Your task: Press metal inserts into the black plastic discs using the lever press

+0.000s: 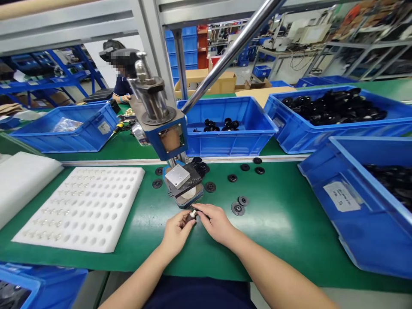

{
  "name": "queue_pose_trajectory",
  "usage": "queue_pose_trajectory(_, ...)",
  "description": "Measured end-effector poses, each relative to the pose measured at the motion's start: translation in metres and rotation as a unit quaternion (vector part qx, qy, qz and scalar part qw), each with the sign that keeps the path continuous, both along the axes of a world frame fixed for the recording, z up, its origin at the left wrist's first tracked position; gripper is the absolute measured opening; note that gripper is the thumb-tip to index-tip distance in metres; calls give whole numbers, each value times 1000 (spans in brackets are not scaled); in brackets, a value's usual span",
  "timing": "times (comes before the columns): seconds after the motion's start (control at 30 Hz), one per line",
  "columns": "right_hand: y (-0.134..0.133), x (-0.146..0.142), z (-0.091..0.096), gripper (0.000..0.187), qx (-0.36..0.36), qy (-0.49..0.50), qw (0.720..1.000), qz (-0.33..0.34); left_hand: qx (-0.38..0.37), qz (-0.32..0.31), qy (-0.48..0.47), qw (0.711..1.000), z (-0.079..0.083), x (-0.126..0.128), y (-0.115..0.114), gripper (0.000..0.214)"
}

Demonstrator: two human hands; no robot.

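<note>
My left hand (176,231) and my right hand (215,221) meet just in front of the small hand press (167,128) on the green table. Both pinch a small black part with a white piece (192,213) on top, held between the fingertips. The press base (185,185) with its metal block sits right behind the hands. Several black round discs (238,208) lie loose on the table to the right of the press, the nearest a hand's width from my right hand.
A white foam tray (86,206) with rows of holes lies at left. Blue bins (225,128) holding black parts stand behind and at right (360,206). The press lever (231,51) slants up to the right. Another person (120,81) sits at the far left back.
</note>
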State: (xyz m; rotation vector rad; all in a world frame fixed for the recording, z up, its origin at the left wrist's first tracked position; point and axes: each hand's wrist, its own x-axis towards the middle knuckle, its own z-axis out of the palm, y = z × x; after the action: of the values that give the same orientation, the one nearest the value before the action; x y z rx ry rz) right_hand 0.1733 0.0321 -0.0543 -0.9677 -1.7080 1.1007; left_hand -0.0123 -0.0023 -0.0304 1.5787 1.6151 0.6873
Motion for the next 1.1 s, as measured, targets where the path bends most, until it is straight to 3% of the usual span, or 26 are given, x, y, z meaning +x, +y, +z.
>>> queue_pose_trajectory(0.2,-2,7,18,45,73,-32,995,55,-23,43,-80,996,10,0,0,31)
queue_pose_trajectory(0.53,-13,10,41,70,-7,-86,988,129,-28,68,-97,993,19,3,0,29)
queue_pose_trajectory(0.6,-11,14,45,66,3,-83,988,130,-26,62,-103,992,21,4,1,28)
queue_pose_trajectory(0.67,-2,24,45,48,26,-78,992,96,-19,62,-109,992,24,5,1,27)
queue_pose_trajectory(0.73,14,41,37,33,37,-101,994,7,-13,68,-115,991,27,7,2,27)
queue_pose_trajectory(0.87,50,72,4,42,-25,-244,949,-200,-10,91,-137,986,32,11,3,28)
queue_pose_trajectory(0.93,60,77,-14,48,-50,-303,926,-218,-17,106,-152,983,33,12,5,28)
queue_pose_trajectory(1.0,64,77,-25,49,-47,-324,921,-211,-34,116,-169,978,35,12,6,28)
queue_pose_trajectory(1.1,62,74,-29,41,-28,-317,921,-223,-55,123,-197,971,37,12,9,31)
